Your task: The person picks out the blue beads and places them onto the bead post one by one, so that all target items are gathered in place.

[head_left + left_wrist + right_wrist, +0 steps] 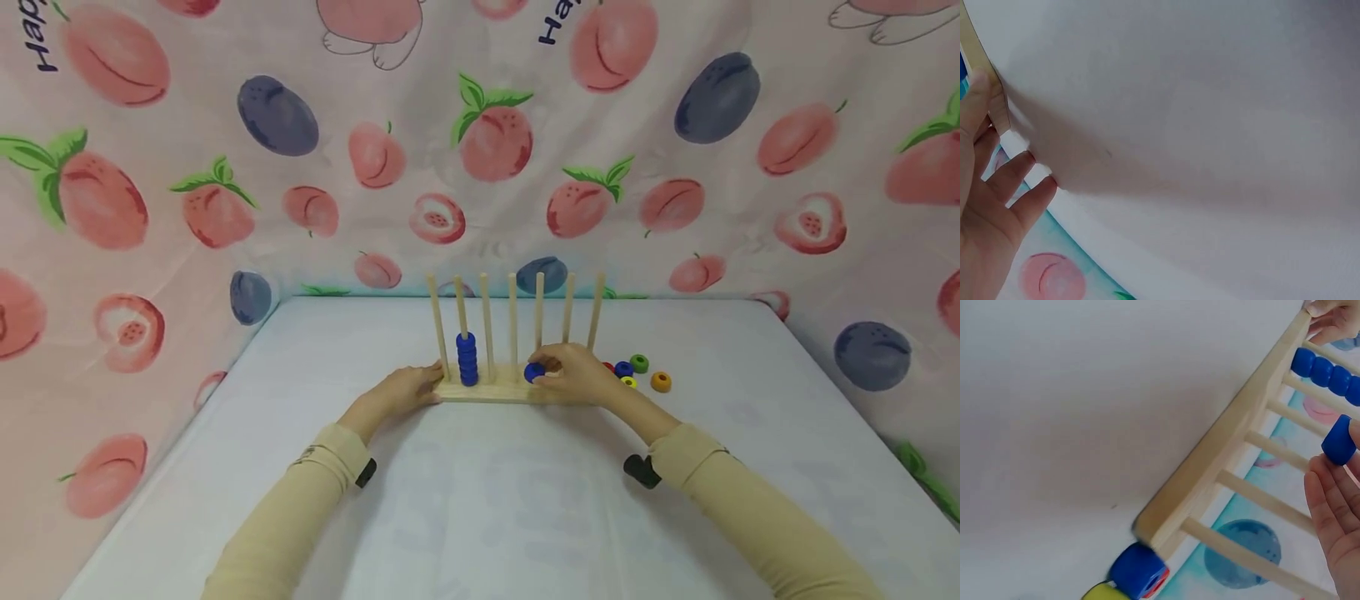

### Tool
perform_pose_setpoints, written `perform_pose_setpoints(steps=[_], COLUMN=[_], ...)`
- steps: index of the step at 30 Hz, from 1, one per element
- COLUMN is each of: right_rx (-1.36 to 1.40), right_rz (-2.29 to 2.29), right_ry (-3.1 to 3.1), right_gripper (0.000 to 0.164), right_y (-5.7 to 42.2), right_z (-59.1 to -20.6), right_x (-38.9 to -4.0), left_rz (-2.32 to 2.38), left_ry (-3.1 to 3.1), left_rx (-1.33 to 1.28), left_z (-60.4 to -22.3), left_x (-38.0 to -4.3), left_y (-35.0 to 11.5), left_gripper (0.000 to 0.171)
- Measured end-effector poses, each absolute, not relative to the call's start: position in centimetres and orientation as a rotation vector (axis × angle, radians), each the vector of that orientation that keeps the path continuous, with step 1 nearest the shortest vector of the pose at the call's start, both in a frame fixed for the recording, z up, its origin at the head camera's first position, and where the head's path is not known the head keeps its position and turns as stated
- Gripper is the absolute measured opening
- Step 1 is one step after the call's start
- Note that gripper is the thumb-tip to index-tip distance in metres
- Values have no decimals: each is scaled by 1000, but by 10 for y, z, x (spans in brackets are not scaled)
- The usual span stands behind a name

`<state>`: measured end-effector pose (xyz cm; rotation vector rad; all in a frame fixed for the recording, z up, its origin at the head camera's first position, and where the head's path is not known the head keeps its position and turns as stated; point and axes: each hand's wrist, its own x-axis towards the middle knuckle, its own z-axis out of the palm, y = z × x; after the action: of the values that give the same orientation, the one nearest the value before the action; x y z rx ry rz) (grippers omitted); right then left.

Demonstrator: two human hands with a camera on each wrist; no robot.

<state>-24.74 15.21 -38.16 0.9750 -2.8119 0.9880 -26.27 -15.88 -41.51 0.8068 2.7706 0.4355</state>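
Note:
A wooden peg rack [487, 392] with several upright pegs stands on the white table. My left hand [405, 390] grips its left end; in the left wrist view the thumb [977, 94] lies on the wood. A stack of blue beads [467, 360] is on the second peg from the left. Between thumb and fingers, my right hand [579, 375] pinches one blue bead [1339, 441]. That bead is in front of the right-hand pegs, apart from the stack. In the head view, the right hand hides part of the base and the lower pegs behind it.
Loose beads lie past the rack's right end: an orange bead [661, 382], a green bead [639, 363], a blue bead [623, 369], a yellow bead [628, 382] and a partly hidden red one. A fruit-patterned cloth [480, 208] hangs behind the table [480, 500].

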Motion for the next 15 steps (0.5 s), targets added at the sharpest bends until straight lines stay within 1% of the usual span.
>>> perform_pose_setpoints(steps=[7, 15], right_rx=[997, 1034], right_rz=[988, 930], right_ry=[-2794, -2786], right_gripper=[29, 30], right_y=[133, 114], right_z=[-374, -365], right_x=[-251, -251], left_rz=[385, 434], left_ry=[2805, 2783], left_rx=[852, 819], left_z=[-418, -415], left_x=[-262, -262], left_y=[-161, -159], left_gripper=[53, 54])
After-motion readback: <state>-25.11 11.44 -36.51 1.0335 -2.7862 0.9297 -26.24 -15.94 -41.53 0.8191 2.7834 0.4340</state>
